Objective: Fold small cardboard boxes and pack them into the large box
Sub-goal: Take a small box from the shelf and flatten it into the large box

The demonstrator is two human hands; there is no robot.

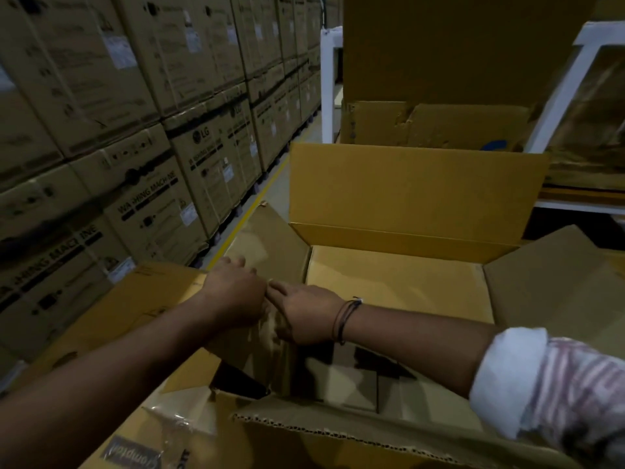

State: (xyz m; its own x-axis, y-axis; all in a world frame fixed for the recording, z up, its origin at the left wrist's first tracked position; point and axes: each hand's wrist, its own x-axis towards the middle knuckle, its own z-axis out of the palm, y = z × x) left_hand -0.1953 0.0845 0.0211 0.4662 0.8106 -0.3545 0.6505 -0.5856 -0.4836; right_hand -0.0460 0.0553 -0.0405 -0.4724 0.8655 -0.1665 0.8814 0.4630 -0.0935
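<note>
The large cardboard box (402, 238) stands open in front of me with all its flaps spread out. Inside, a yellow-brown small box (399, 286) lies flat along the far side, and more small boxes (355, 380) sit in shadow nearer to me. My left hand (233, 294) lies on the large box's left flap (270, 238) with its fingers curled over the cardboard. My right hand (306, 314) reaches across from the right and touches the left hand. Its fingers and thumb pinch the same flap at its fold.
Stacked washing-machine cartons (142, 137) form a wall on the left, behind a yellow floor line (250, 204). A white shelf frame (554, 96) with cardboard stands behind and to the right. Another printed carton (142, 448) touches the large box at the lower left.
</note>
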